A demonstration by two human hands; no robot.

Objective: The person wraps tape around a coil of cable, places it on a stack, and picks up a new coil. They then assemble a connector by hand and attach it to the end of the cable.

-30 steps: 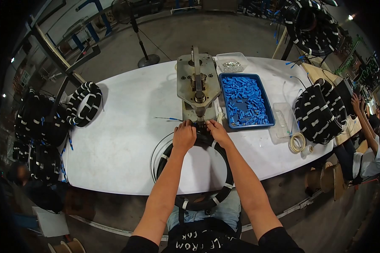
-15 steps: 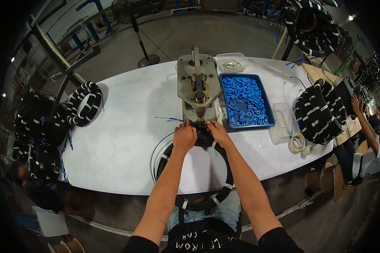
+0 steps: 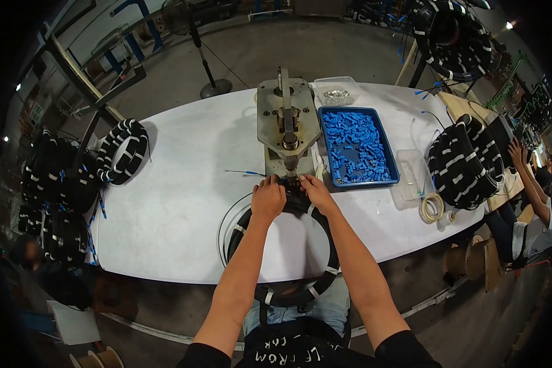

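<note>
Your left hand (image 3: pixel 268 196) and right hand (image 3: pixel 316 194) haven't shifted at the press (image 3: pixel 270 126) — seemingly steadying work; whether they're clamped, I cannot tell.

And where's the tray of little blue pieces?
In the head view, the blue plastic tray sits on the white table, right of the metal press and beyond the right hand.

A pedestal fan (image 3: pixel 215 89) stands on grey floor (image 3: pixel 251 52).
</note>
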